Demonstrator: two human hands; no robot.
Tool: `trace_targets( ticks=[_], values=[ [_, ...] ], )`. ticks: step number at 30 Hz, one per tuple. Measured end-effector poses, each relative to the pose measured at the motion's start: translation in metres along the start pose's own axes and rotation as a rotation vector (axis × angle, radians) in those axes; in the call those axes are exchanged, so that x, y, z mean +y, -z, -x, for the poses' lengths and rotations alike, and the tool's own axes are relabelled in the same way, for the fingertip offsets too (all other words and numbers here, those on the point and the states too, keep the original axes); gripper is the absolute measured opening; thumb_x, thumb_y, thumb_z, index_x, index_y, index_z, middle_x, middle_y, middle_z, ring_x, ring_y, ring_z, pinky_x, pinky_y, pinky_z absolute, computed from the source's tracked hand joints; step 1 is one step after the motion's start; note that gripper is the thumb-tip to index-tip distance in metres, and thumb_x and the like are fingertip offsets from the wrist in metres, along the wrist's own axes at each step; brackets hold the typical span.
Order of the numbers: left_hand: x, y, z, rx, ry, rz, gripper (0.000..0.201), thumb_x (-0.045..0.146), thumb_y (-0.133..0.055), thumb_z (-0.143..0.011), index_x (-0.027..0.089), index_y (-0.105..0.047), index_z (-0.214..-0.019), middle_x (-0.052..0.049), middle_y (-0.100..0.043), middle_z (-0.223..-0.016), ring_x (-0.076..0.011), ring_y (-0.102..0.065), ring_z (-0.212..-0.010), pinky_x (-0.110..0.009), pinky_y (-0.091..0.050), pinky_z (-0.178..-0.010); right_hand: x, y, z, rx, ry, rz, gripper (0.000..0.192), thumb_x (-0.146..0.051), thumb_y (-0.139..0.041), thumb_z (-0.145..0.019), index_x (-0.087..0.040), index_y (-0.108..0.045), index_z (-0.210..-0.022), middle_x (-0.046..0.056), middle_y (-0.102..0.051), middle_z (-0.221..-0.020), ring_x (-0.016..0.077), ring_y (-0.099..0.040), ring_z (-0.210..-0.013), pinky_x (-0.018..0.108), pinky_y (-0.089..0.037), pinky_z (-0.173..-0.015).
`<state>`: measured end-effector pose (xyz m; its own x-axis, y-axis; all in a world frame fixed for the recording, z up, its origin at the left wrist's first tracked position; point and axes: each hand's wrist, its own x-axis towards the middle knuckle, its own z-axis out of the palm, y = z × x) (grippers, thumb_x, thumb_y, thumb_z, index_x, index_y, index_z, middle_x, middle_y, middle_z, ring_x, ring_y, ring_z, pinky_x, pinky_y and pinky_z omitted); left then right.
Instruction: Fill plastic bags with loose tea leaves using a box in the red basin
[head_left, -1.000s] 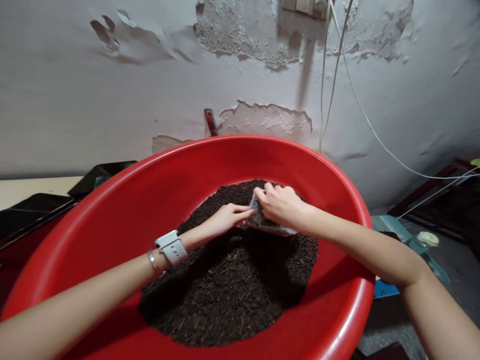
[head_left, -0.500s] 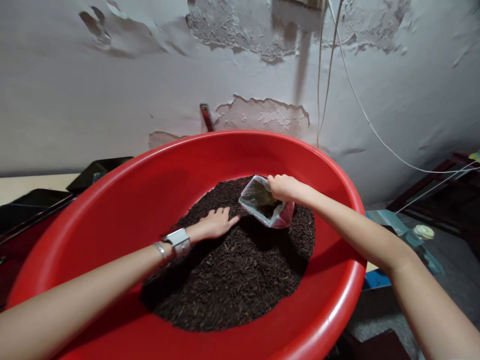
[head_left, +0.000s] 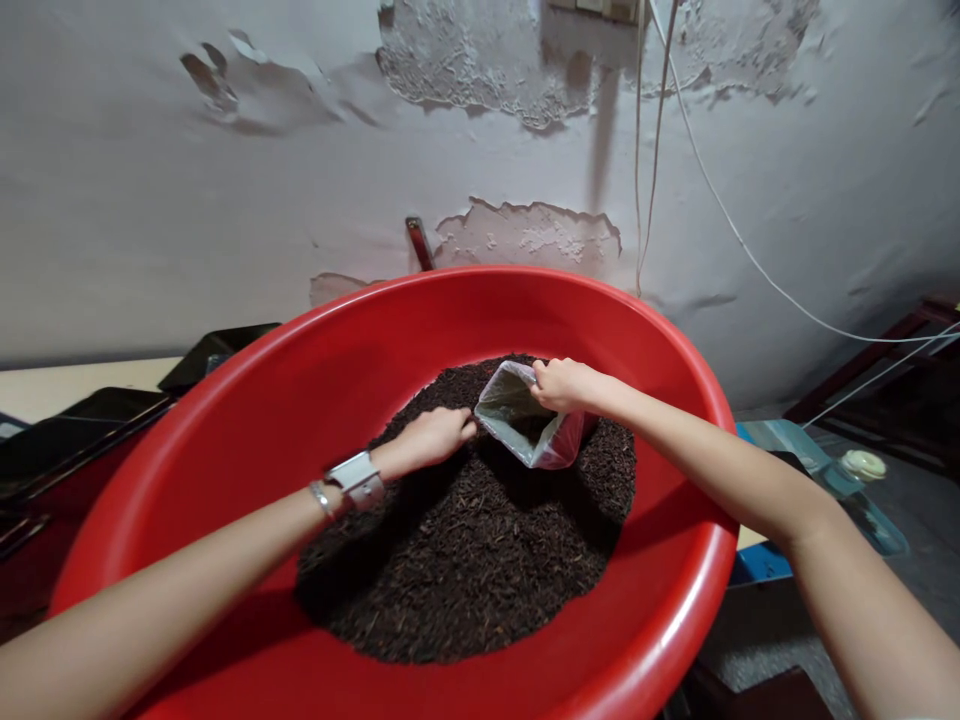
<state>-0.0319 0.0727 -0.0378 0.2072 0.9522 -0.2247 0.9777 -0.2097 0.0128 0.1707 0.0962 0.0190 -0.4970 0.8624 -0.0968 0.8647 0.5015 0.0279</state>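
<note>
A heap of dark, dry, twisted pieces that look like loose tea leaves (head_left: 465,570) covers the bottom of a large red plastic tub (head_left: 247,440). Over the heap, my right hand (head_left: 561,385) is closed on the rim of a clear plastic bag (head_left: 517,400), which is tilted with its mouth toward my left hand. Some dark material shows inside the bag. My left hand (head_left: 435,436), with a watch and bracelet at its wrist, has its fingers curled together beside the bag's left corner. Whether they pinch the rim or some leaves is hidden.
Black trays (head_left: 82,430) stand left of the tub on a pale surface. To the right are a clear bluish plastic container (head_left: 787,440) and a round cream-coloured item (head_left: 862,465). White cables (head_left: 712,190) hang along the peeling wall (head_left: 247,190) behind.
My left hand has gone from spread fingers on the leaves to closed fingers beside the bag. The bag's mouth has changed shape slightly, with my right hand still on its rim.
</note>
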Motion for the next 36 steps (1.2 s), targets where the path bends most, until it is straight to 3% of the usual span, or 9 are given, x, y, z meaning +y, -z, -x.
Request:
trace_targets(
  ticks=[3, 7, 11, 18, 24, 28, 32, 34, 36],
  values=[
    [0.003, 0.027, 0.006, 0.278, 0.053, 0.132, 0.037, 0.042, -0.027, -0.089, 0.017, -0.054, -0.090, -0.011, -0.064, -0.092, -0.0253, -0.061, -0.084, -0.033, -0.044, -0.070, -0.003, 0.000, 0.001, -0.003, 0.003, -0.002, 0.041, -0.032, -0.030, -0.088, -0.007, -0.050, -0.114, 0.021, -0.060, -0.110, 0.0294, -0.060, -0.099, 0.038, -0.048, -0.075],
    [0.021, 0.031, 0.016, 0.440, -0.195, 0.411, 0.035, 0.044, -0.029, -0.089, 0.017, -0.052, -0.090, -0.006, -0.061, -0.089, -0.0204, -0.057, -0.083, -0.031, -0.044, -0.074, -0.011, -0.002, 0.005, 0.005, 0.028, 0.003, 0.041, -0.031, -0.031, -0.087, -0.006, -0.050, -0.114, 0.021, -0.061, -0.107, 0.0296, -0.061, -0.096, 0.038, -0.049, -0.074],
    [0.031, 0.006, 0.016, 0.396, -0.487, 0.455, 0.032, 0.040, -0.036, -0.088, 0.017, -0.051, -0.106, -0.008, -0.055, -0.111, -0.0198, -0.051, -0.102, -0.033, -0.040, -0.091, -0.016, -0.003, 0.008, 0.016, 0.031, -0.015, 0.044, -0.034, -0.031, -0.087, -0.006, -0.050, -0.115, 0.021, -0.062, -0.106, 0.0302, -0.061, -0.097, 0.039, -0.049, -0.074],
    [0.035, -0.017, 0.021, 0.117, -0.640, 0.251, 0.037, 0.041, -0.032, -0.092, 0.018, -0.061, -0.097, -0.008, -0.060, -0.104, -0.0191, -0.055, -0.094, -0.033, -0.043, -0.088, -0.015, -0.004, 0.010, 0.012, 0.074, 0.029, 0.041, -0.028, -0.036, -0.083, -0.006, -0.052, -0.113, 0.020, -0.063, -0.105, 0.0297, -0.062, -0.095, 0.038, -0.050, -0.073],
    [0.042, -0.027, 0.027, 0.183, -0.747, 0.057, 0.038, 0.041, -0.035, -0.092, 0.017, -0.061, -0.104, -0.010, -0.062, -0.104, -0.0220, -0.057, -0.093, -0.035, -0.043, -0.085, -0.025, -0.008, 0.015, -0.023, 0.162, 0.088, 0.037, -0.018, -0.040, -0.079, -0.006, -0.054, -0.111, 0.018, -0.065, -0.101, 0.0274, -0.062, -0.094, 0.035, -0.050, -0.073],
    [0.037, -0.009, 0.026, 0.407, -0.614, 0.024, 0.045, 0.036, -0.025, -0.094, 0.017, -0.064, -0.082, -0.008, -0.065, -0.082, -0.0191, -0.057, -0.079, -0.032, -0.042, -0.077, -0.023, -0.005, 0.014, -0.034, 0.125, 0.068, 0.038, -0.021, -0.041, -0.080, -0.007, -0.053, -0.113, 0.018, -0.064, -0.102, 0.0273, -0.062, -0.094, 0.036, -0.051, -0.072],
    [0.032, 0.017, 0.027, 0.682, -0.321, 0.135, 0.036, 0.037, -0.029, -0.090, 0.016, -0.058, -0.088, -0.007, -0.064, -0.087, -0.0196, -0.055, -0.080, -0.032, -0.041, -0.077, -0.013, 0.002, 0.008, -0.065, 0.068, 0.051, 0.038, -0.023, -0.041, -0.081, -0.008, -0.054, -0.114, 0.019, -0.063, -0.107, 0.0275, -0.061, -0.098, 0.036, -0.051, -0.074],
    [0.031, 0.022, 0.026, 0.592, -0.196, 0.126, 0.035, 0.039, -0.029, -0.089, 0.017, -0.056, -0.083, -0.007, -0.063, -0.081, -0.0200, -0.056, -0.075, -0.031, -0.042, -0.072, -0.007, 0.005, 0.005, -0.081, 0.019, 0.044, 0.039, -0.023, -0.041, -0.082, -0.008, -0.054, -0.115, 0.020, -0.061, -0.110, 0.0280, -0.060, -0.100, 0.037, -0.050, -0.076],
    [0.031, 0.022, 0.027, 0.370, -0.193, 0.082, 0.035, 0.043, -0.033, -0.087, 0.017, -0.056, -0.083, -0.008, -0.062, -0.082, -0.0210, -0.057, -0.073, -0.031, -0.043, -0.069, -0.001, 0.007, 0.002, -0.086, -0.015, 0.025, 0.039, -0.022, -0.041, -0.081, -0.008, -0.055, -0.115, 0.020, -0.060, -0.112, 0.0287, -0.059, -0.102, 0.037, -0.050, -0.077]
  ],
)
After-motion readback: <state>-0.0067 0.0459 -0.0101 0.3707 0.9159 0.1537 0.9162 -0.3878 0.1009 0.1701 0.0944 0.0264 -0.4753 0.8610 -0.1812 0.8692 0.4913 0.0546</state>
